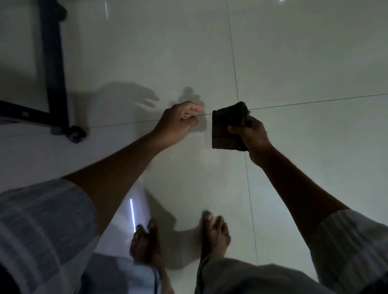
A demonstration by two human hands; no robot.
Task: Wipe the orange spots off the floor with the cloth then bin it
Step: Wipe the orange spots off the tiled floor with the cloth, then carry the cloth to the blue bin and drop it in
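Note:
My right hand [251,135] holds a dark folded cloth [228,127] above the pale tiled floor [301,62], thumb pressed on its front face. My left hand [178,122] hovers just left of the cloth, fingers curled in and holding nothing. A small gap separates the two hands. No orange spots show on the tiles in this dim light. No bin is in view.
A black metal frame [53,60] with castor wheels [76,134] stands at the left. My bare feet [215,235] stand on the tiles at the bottom centre. Tile joints cross under my hands. Open floor stretches ahead and to the right.

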